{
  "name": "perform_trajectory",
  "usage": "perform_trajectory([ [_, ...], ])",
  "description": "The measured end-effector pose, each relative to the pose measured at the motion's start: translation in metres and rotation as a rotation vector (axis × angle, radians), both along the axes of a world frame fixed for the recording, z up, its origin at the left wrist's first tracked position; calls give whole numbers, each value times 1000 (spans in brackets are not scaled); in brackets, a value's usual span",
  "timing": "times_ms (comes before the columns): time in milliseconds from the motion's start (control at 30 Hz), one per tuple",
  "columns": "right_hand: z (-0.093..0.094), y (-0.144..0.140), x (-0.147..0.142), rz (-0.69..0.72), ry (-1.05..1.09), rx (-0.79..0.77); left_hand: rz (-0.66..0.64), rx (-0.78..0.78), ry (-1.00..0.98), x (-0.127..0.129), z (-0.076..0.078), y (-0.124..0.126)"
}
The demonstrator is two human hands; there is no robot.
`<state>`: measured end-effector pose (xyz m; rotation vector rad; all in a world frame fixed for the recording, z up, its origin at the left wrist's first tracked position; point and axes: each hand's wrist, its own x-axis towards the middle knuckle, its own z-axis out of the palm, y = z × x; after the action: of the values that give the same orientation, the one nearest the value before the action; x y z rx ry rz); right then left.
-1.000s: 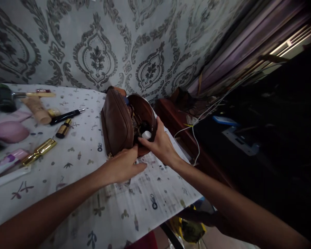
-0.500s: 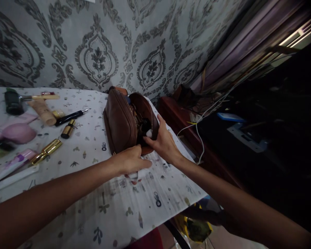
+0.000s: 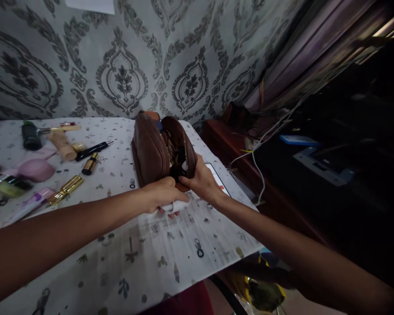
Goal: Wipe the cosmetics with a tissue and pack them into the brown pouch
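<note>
A brown leather bag (image 3: 150, 153) stands unzipped on the table, its opening facing right and toward me. Dark and metallic items inside it are too shadowed to name. My right hand (image 3: 202, 178) grips the bag's right side near the lower front, thumb at the opening and fingers behind the wall. My left hand (image 3: 162, 192) is closed on a crumpled white cloth (image 3: 176, 206) at the bag's front edge; its knuckles are close to the opening.
Makeup items lie to the left: a gold tube (image 3: 66, 190), a pink sponge (image 3: 36, 169), a black pen-like tube (image 3: 93, 150) and several bottles. A lit phone (image 3: 218, 177) lies behind my right wrist. White cables (image 3: 258, 170) hang past the table's right edge.
My right hand has moved slightly left, pressing the bag's right side inward and narrowing its opening. More of the white cloth and the lit phone now show. The view has shifted slightly.
</note>
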<state>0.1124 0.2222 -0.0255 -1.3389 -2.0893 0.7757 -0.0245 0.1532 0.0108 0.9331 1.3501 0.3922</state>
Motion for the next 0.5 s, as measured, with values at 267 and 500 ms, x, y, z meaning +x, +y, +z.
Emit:
perform_trajectory([
  [267, 1, -2, 3, 12, -47, 1, -28, 36, -6, -3, -2, -1],
  [500, -8, -9, 2, -16, 94, -32, -191, -14, 287, 9, 9, 6],
])
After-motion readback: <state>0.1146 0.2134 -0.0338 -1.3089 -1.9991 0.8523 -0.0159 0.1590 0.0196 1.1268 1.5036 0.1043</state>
